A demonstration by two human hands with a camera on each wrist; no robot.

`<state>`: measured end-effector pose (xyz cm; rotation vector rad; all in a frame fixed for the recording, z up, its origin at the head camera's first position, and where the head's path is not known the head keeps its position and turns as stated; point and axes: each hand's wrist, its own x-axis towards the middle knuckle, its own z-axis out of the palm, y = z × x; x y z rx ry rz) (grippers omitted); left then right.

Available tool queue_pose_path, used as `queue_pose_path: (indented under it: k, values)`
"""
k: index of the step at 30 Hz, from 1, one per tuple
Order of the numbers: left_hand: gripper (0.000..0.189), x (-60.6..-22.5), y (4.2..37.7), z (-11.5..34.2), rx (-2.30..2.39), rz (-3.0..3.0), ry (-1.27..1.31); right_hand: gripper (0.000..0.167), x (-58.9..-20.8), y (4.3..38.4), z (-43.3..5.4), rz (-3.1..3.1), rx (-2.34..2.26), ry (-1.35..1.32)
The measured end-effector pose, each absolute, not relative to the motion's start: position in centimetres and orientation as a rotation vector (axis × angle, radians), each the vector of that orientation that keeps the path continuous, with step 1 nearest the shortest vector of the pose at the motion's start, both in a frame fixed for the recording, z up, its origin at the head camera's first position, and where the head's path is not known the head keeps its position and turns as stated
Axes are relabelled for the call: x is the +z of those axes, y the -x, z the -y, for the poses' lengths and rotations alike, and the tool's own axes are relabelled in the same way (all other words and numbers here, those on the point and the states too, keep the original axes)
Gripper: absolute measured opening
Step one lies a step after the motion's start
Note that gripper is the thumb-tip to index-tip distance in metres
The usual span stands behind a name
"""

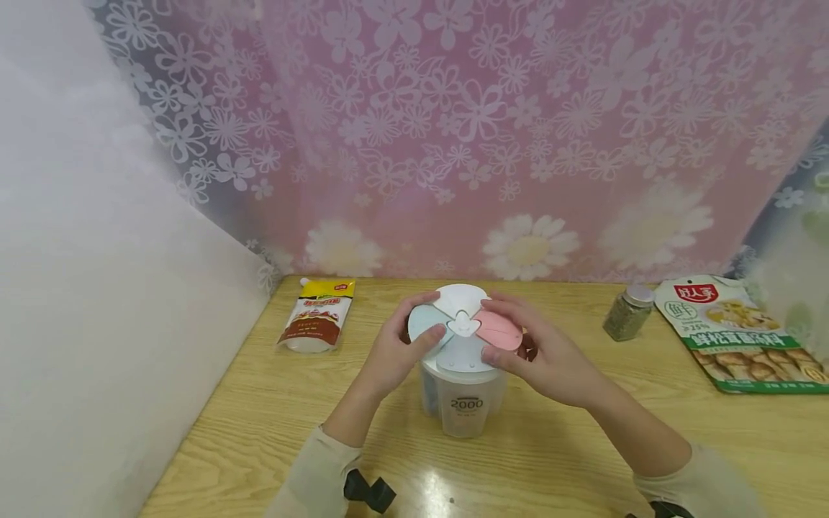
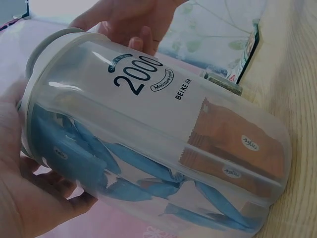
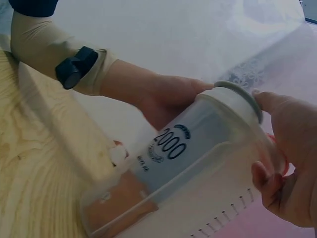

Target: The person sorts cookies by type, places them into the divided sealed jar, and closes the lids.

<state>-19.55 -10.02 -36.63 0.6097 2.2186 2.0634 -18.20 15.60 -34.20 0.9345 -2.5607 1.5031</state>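
Observation:
A clear plastic storage container point(image 1: 468, 421) marked 2000 stands upright on the table. Its four-petal lid point(image 1: 461, 354) has white, pink and pale blue-grey flaps around a white hub. My left hand point(image 1: 391, 354) grips the lid's left side, its thumb on the blue flap. From the other side my right hand point(image 1: 552, 351) holds the lid, thumb over the front flap and fingers by the pink one. Through the wall, the left wrist view shows blue packets point(image 2: 136, 163) and brown packets point(image 2: 237, 141) in separate compartments.
A yellow and brown spouted pouch point(image 1: 318, 316) lies at the back left of the wooden table point(image 1: 259, 439). To the right are a small jar of dried herbs point(image 1: 627, 316) and a large green and white food bag point(image 1: 745, 334). A floral curtain point(image 1: 414, 144) hangs behind.

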Motion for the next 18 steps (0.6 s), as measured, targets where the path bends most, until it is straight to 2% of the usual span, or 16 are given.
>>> queue_pose_path:
  k: [4,6,18]
  values:
    - [0.083,-36.59,19.5,10.25,1.986,-2.209,-0.637,0.061,-34.42,18.22,-15.4,2.592,1.584,-0.9]
    - [0.09,-36.59,19.43,10.36,1.963,-2.194,-0.661,0.062,-34.55,18.25,-15.41,2.572,1.662,-0.896]
    - [0.089,-36.53,19.81,10.61,1.967,-2.155,-0.732,0.063,-34.7,18.69,-15.27,2.54,1.723,-0.895]
